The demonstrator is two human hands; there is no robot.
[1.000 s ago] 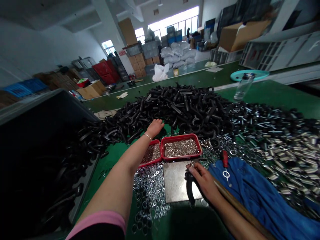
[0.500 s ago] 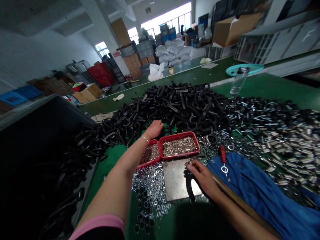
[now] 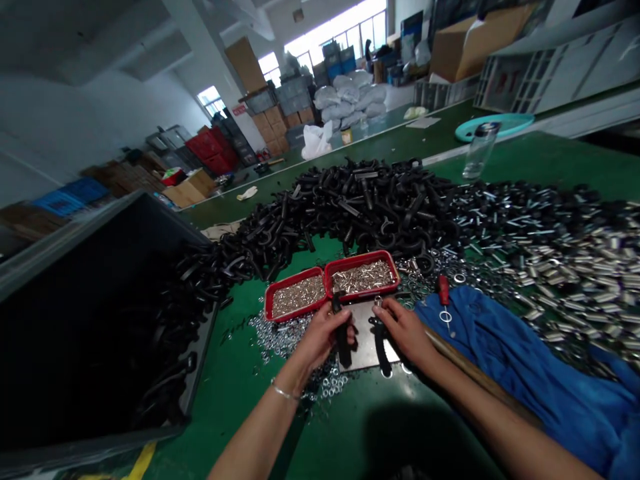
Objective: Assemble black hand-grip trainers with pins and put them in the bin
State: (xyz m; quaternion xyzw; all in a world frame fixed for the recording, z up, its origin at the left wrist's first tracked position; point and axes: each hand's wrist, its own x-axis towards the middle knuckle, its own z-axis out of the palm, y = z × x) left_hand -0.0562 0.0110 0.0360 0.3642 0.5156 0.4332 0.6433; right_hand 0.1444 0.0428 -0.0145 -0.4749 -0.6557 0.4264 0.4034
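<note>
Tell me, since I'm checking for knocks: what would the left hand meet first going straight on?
Probably the larger red tray of metal pins, just ahead of the left hand; depth is unclear.

We can read only red letters, seemingly "RT", on the grey rack (image 3: 501, 81); the red sign on the pillar (image 3: 239, 109) stays too small.

Matt black plastic hooks (image 3: 360, 200) heap beside glossy red plastic trays (image 3: 361, 257), shiny steel washers (image 3: 280, 337), a dull metal plate (image 3: 367, 327), rumpled blue cloth (image 3: 500, 353) and a smooth wooden handle (image 3: 480, 377).
</note>
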